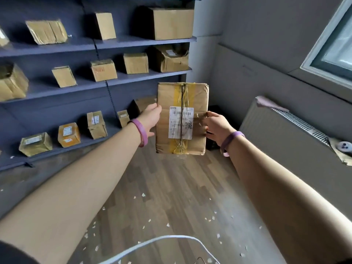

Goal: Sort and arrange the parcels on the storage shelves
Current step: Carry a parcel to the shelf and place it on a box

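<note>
I hold the parcel [182, 119] up between my hands, label [181, 122] toward me, probably to read it before choosing a place. Left hand [150, 116] grips its left edge, right hand [216, 125] its right edge. The shelves [133, 41] stand beyond my left hand.

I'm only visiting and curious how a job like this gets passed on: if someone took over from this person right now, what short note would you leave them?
Left hand: grips the left edge of the taped parcel.
Right hand: grips its right edge.
Parcel: held upright in the air in front of the shelves, label facing the camera.
Done: cardboard boxes already stand spaced out along three shelf levels.
Left: shelve the held parcel; the gaps between boxes look usable, probably on the middle level.
</note>
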### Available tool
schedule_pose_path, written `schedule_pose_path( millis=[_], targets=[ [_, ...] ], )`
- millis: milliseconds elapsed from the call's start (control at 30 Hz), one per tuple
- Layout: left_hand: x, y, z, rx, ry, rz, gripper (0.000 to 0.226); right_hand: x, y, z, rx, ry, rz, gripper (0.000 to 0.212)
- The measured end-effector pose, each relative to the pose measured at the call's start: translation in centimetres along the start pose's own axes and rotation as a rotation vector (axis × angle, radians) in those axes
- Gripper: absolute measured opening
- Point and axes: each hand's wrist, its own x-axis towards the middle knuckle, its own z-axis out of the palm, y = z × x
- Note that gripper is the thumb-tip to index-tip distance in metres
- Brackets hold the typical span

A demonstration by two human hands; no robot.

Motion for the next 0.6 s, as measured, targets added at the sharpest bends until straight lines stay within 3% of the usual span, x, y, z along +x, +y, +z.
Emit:
schedule_pose_path(
  millis=[600],
  targets=[
    [27.0, 14.9, -2.5, -0.073, 0.055, 0.111, 0.050, 28.5, -14.2, 3.9, -0.058, -0.040, -0.121, 0.037]
  ],
)
